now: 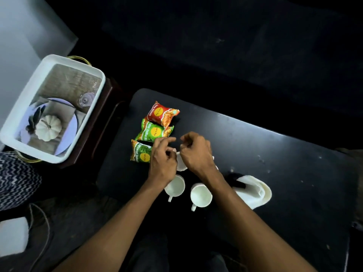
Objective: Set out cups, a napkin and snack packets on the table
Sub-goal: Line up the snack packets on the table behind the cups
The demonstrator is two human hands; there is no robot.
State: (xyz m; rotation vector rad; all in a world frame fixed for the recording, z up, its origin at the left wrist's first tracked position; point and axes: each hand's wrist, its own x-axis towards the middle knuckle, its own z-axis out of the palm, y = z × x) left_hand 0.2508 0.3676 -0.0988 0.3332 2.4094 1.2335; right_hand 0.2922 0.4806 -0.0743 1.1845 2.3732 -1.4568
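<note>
On the black table (pixel 275 163) lie three snack packets in a row: a red one (pixel 162 114), a green one (pixel 154 131) and another green one (pixel 139 152). Two empty white cups (pixel 175 186) (pixel 201 196) stand near the front edge, handles toward me. A third white cup (pixel 181 163) shows partly between my hands. My left hand (pixel 163 160) hovers at its left rim, fingers loosely apart. My right hand (pixel 196 152) is curled above it, hiding more white ware beneath. A folded white napkin (pixel 253 191) lies to the right.
A white tray (pixel 23 107) with gold handles and a printed picture inside rests on a dark wooden stool left of the table. A zigzag-patterned cloth (pixel 15 179) is at the far left. A dark sofa runs behind the table.
</note>
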